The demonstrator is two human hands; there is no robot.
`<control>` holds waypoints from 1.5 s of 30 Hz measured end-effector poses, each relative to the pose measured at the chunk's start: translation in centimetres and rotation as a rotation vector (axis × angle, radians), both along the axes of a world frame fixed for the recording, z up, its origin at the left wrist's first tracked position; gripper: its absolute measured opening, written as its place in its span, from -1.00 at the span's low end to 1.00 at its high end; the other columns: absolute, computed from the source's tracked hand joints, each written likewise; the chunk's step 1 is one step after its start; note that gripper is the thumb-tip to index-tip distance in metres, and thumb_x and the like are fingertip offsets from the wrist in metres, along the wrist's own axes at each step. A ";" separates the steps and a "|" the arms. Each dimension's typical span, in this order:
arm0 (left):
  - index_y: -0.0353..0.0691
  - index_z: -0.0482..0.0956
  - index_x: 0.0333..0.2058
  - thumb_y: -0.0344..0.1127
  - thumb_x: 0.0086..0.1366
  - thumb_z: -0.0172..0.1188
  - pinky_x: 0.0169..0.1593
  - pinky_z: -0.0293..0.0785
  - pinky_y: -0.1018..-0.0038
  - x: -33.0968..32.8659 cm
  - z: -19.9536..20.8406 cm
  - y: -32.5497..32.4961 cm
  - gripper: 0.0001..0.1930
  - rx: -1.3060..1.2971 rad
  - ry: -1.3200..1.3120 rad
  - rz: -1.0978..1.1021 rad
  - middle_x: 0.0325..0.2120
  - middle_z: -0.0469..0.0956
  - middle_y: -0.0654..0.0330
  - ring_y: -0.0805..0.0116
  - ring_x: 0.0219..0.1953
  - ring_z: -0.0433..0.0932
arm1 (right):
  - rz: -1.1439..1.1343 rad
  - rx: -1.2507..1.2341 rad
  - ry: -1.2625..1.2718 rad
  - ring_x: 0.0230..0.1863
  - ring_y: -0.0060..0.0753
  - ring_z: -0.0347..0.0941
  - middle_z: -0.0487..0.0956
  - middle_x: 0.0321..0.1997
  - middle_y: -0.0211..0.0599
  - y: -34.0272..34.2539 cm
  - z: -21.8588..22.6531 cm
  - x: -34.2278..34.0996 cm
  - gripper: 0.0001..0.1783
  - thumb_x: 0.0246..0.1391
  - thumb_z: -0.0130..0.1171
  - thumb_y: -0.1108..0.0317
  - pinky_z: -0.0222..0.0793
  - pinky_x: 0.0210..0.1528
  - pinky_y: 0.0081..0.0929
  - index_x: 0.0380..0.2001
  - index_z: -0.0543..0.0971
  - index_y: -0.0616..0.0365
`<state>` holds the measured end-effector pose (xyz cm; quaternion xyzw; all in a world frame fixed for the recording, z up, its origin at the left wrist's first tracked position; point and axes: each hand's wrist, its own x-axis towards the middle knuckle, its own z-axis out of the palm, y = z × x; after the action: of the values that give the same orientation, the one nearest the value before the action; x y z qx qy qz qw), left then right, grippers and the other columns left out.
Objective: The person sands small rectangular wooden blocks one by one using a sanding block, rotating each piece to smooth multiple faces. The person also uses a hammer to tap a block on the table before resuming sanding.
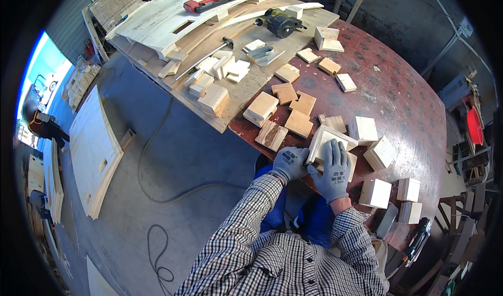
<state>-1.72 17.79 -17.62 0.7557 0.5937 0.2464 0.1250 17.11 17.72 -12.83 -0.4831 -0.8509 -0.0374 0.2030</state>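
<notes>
At the near edge of the red table [403, 105], a squarish pale wooden block [320, 138] with a stepped rim is between my gloved hands. My left hand [289, 164] is closed at the block's left corner, its fingertips partly hidden. Across the block's top lie the fingers of my right hand [334, 173], while its thumb presses the near edge. Another wooden piece [352, 166] shows beside the right hand. Close by stand a block [362, 130] and a tilted block [381, 153]. A brown-streaked block [271, 135] lies left of the hands.
Several more blocks spread over both tabletops. On the plywood table [243, 94] are a hammer [207, 60], a yellow-black power tool [280, 23] and a red nail gun [207, 3]. Another nail gun [417, 242] lies at the right edge. A hose [183, 194] crosses the floor; a person [42, 123] stands far left.
</notes>
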 end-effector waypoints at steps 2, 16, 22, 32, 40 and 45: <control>-0.05 0.58 -0.22 0.09 0.28 0.31 -0.17 0.66 0.07 0.0 0.0 0.1 -0.65 -0.003 0.003 0.001 -0.32 0.76 0.10 0.02 -0.25 0.76 | 0.002 0.001 0.001 0.57 0.24 0.22 0.34 0.56 0.09 0.0 0.0 0.0 0.01 0.03 0.47 -0.08 0.12 0.52 0.20 0.43 0.37 0.26; -0.04 0.58 -0.23 0.21 0.23 0.38 -0.15 0.64 0.06 -0.3 -1.6 0.2 -0.55 0.014 -0.022 0.007 -0.34 0.73 0.10 -0.02 -0.26 0.74 | 0.013 0.019 0.044 0.56 0.24 0.23 0.36 0.55 0.07 -0.2 0.0 0.1 0.04 -0.03 0.51 -0.06 0.15 0.51 0.20 0.42 0.38 0.27; -0.05 0.62 -0.29 0.08 0.25 0.44 -0.26 0.63 0.05 0.0 -0.7 0.2 -0.65 0.140 -0.105 -0.005 -0.45 0.69 0.07 -0.06 -0.35 0.73 | 0.090 -0.068 0.156 0.61 0.16 0.16 0.31 0.58 0.04 -1.5 1.6 0.9 0.05 0.04 0.48 -0.09 0.01 0.59 0.20 0.49 0.33 0.21; -0.13 0.75 -0.12 0.27 0.33 0.34 -0.19 0.64 0.05 1.4 -0.2 0.8 -0.47 -0.008 -0.005 0.187 -0.34 0.77 -0.05 -0.09 -0.30 0.76 | -0.757 0.238 0.232 0.55 0.36 0.12 0.17 0.54 0.31 -9.7 1.9 12.5 0.29 0.02 0.51 -0.29 0.05 0.51 0.22 0.56 0.13 0.25; -0.29 0.54 0.10 -0.09 0.37 0.43 -0.15 0.57 0.28 0.0 -0.5 -3.5 -0.51 0.012 -0.419 0.231 -0.21 0.67 0.10 0.24 -0.26 0.63 | -0.818 -0.088 0.328 0.31 0.27 0.37 0.38 0.35 0.13 -7.9 -0.5 15.9 0.13 -0.02 0.50 -0.08 0.37 0.30 0.13 0.51 0.22 0.16; -0.26 0.30 0.44 -0.07 0.52 0.31 0.18 0.58 0.30 0.0 0.4 -12.4 -0.32 -0.284 -0.996 0.081 0.17 0.52 -0.01 0.26 0.06 0.56 | -0.648 -0.240 0.578 0.25 0.28 0.41 0.45 0.22 0.22 -11.4 4.1 14.3 0.22 -0.11 0.55 -0.10 0.39 0.31 0.02 0.51 0.21 0.24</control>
<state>-1.76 5.36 -17.19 0.4989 0.5187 0.4979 0.4839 31.44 6.36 -8.70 -0.7355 -0.5622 0.1363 0.3528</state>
